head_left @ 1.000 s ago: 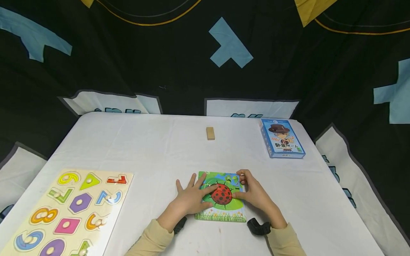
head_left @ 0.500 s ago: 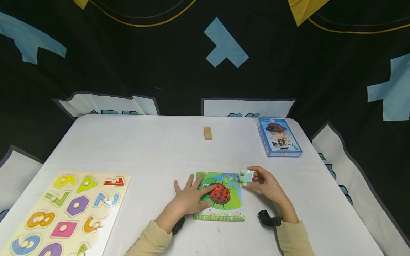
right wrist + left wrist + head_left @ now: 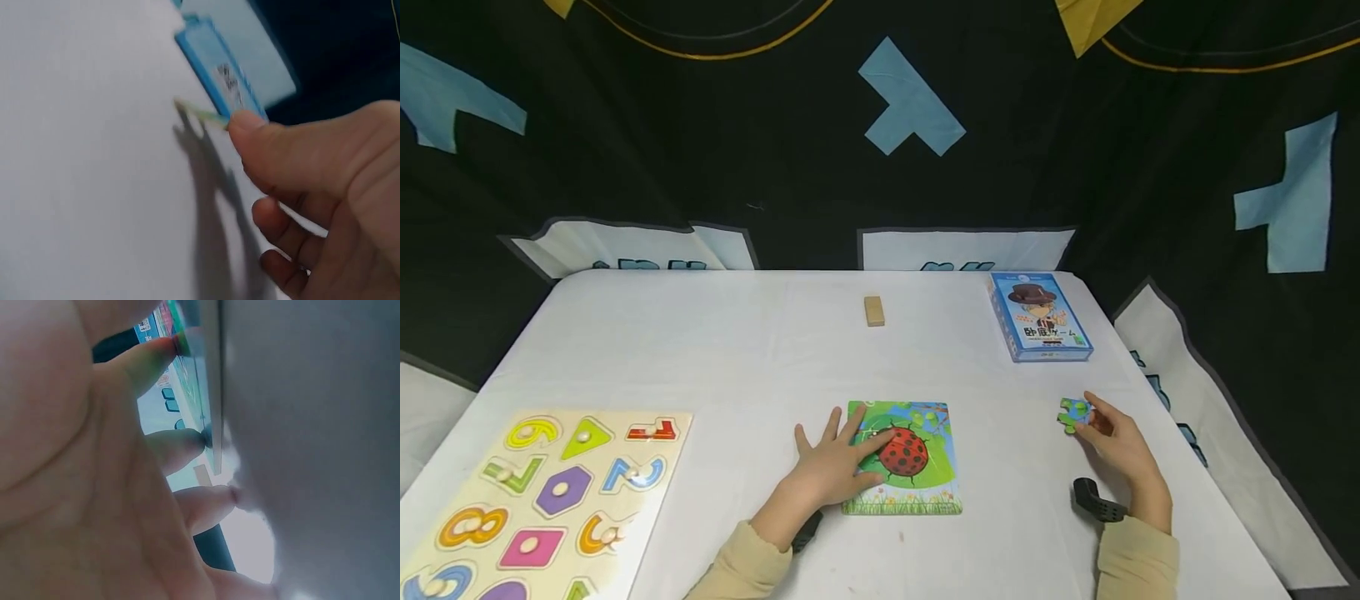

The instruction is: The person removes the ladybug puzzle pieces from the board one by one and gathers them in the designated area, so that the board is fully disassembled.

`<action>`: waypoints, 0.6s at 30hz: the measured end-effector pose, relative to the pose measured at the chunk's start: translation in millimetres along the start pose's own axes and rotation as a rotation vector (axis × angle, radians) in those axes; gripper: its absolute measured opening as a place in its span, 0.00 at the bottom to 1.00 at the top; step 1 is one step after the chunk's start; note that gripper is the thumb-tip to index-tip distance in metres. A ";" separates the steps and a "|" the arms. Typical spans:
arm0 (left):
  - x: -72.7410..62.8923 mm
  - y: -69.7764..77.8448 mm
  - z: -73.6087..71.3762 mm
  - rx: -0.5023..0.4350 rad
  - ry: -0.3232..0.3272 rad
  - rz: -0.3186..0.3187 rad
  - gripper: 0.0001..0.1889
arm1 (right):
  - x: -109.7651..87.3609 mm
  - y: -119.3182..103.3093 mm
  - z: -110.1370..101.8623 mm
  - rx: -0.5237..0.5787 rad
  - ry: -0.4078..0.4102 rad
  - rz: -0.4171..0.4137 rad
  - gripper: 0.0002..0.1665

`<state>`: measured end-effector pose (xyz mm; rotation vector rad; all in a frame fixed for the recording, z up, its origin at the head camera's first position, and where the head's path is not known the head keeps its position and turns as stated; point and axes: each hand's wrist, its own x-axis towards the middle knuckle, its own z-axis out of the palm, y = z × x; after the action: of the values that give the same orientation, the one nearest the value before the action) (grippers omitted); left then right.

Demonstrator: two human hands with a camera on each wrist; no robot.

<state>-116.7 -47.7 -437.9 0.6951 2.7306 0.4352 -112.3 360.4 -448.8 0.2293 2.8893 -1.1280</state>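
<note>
A square ladybug jigsaw puzzle (image 3: 925,487) lies flat near the front middle of the table. My left hand (image 3: 823,471) is spread out at its left side, with index finger and thumb resting on the picture. In the left wrist view, fingertips touch the puzzle's edge (image 3: 216,394), while other fingers reach the cloth beside it. Well to the right, my right hand (image 3: 1120,446) pinches a small blue-green jigsaw piece (image 3: 1072,415) between thumb and fingers. The right wrist view shows that piece (image 3: 203,115) edge-on, above its shadow on the white cloth.
A peg board (image 3: 482,479) with colourful numbers and shapes covers the table's left front. At the back stand a small wooden block (image 3: 874,311) and, farther right, a blue game box (image 3: 1041,321). White cloth (image 3: 760,358) covers the table; a dark curtain (image 3: 775,150) hangs behind.
My right hand has lifted the jigsaw piece off the puzzle's upper right corner and carried it to the right, away from the puzzle. My left hand stays on the puzzle. The view has turned slightly right.
</note>
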 end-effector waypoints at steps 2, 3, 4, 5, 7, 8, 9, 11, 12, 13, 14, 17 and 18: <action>-1.7 1.3 0.5 0.007 -0.005 -0.004 0.33 | -2.6 4.8 -2.6 -0.025 0.013 0.010 0.35; -2.8 2.2 0.7 0.005 -0.009 -0.004 0.34 | -3.6 6.7 -3.5 -0.034 0.018 0.023 0.36; -4.2 2.8 0.7 0.004 -0.012 -0.002 0.35 | -4.1 7.7 -4.0 -0.046 0.022 0.034 0.36; -5.7 3.7 0.7 0.004 -0.012 -0.001 0.36 | -4.5 8.1 -4.3 -0.061 0.030 0.047 0.36; -9.4 5.6 0.9 0.000 -0.014 0.008 0.37 | -4.5 8.8 -4.5 -0.101 0.045 0.076 0.36; -11.1 6.6 1.1 -0.001 -0.014 0.014 0.37 | -4.3 8.6 -4.3 -0.128 0.054 0.091 0.36; -13.0 7.7 1.5 0.000 -0.016 0.020 0.38 | -4.0 8.2 -4.3 -0.152 0.059 0.105 0.37; -16.0 9.9 2.3 0.011 -0.015 0.034 0.38 | -3.5 7.5 -3.9 -0.196 0.070 0.123 0.37; -17.4 11.0 2.5 0.018 -0.017 0.039 0.38 | -3.3 6.8 -3.5 -0.210 0.076 0.132 0.36; -18.6 11.9 2.9 0.024 -0.018 0.044 0.37 | -3.2 5.4 -2.9 -0.215 0.082 0.146 0.36; -19.5 12.7 3.0 0.027 -0.019 0.047 0.37 | -2.9 3.3 -2.6 -0.219 0.083 0.152 0.36; -21.4 14.1 3.8 0.038 -0.021 0.049 0.36 | -2.1 -8.9 1.0 -0.204 0.087 0.130 0.34; -22.0 14.3 4.2 0.040 -0.023 0.049 0.36 | -1.6 -15.5 3.2 -0.182 0.083 0.101 0.34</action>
<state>-90.8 -45.9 -432.2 0.7747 2.7123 0.3815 -113.1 346.8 -440.6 0.4187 2.9892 -0.8545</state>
